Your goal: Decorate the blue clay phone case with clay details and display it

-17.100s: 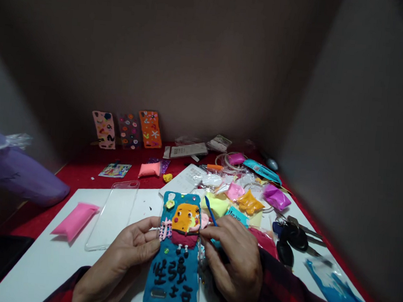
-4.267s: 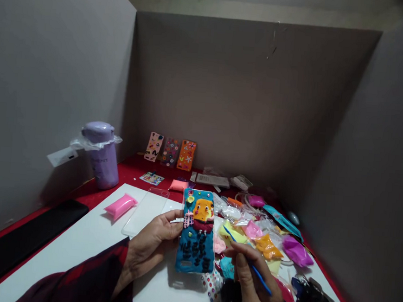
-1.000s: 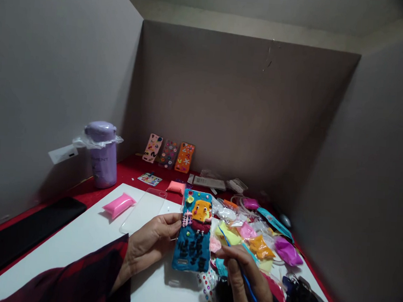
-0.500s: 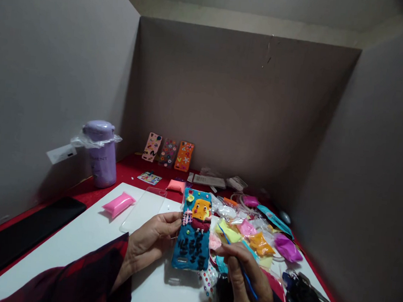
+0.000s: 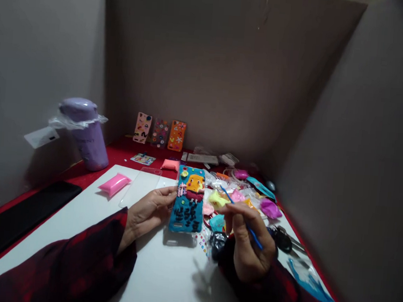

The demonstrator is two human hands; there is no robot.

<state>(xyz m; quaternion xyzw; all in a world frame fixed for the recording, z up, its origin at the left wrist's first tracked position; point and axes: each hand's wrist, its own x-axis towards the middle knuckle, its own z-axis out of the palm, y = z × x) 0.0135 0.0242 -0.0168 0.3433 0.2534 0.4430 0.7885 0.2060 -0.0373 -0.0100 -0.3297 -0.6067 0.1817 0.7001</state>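
Note:
My left hand (image 5: pixel 152 208) grips the left edge of a phone case (image 5: pixel 186 217), tilted up above the white board (image 5: pixel 163 278). Blue clay covers the case, with an orange face-like figure near its top, a small pink lattice and black marks below. Between the closed fingers of my right hand (image 5: pixel 248 236) is a thin blue modelling tool (image 5: pixel 255 239), its tip pointing up and left, apart from the case. A sheet of coloured gem stickers (image 5: pixel 201 243) and a black packet (image 5: pixel 218 245) lie beneath and between the hands.
Several clay packets, including a purple one (image 5: pixel 271 208), crowd the right side. A pink clay packet (image 5: pixel 114 184) and clear case (image 5: pixel 141 186) lie left. Three decorated cases, one orange (image 5: pixel 176 136), stand behind. A purple tumbler (image 5: pixel 92 144) and scissors (image 5: pixel 295 242) flank the board.
The view has tilted down and shifted right. My right hand and the modelling tool have moved away from the case; my left hand still holds it.

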